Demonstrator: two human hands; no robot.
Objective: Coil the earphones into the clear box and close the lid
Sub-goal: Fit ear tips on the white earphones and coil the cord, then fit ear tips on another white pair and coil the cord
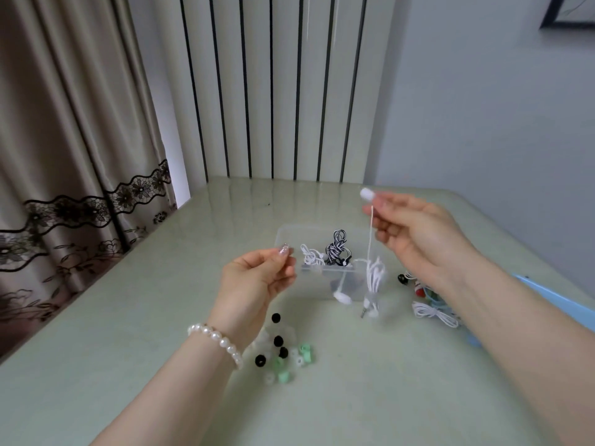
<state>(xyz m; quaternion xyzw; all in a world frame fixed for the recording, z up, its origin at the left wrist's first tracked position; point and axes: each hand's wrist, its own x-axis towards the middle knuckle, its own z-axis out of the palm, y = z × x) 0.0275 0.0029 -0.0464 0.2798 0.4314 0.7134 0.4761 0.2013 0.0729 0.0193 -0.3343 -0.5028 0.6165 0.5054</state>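
Your right-hand fingers (pixel 383 207) pinch the white earphones (pixel 373 278) by the cord near one earbud, so the bundle dangles over the open clear box (pixel 289 235) on the table (pixel 128 317). Your left hand (pixel 257 278) hovers beside the box, fingers loosely curled, holding nothing I can see. Two coiled earphones already lie inside.

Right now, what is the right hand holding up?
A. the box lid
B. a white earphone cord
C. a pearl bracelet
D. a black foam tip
B: the right hand pinches the white earphone cord near an earbud, and the rest hangs down in front of the clear box.
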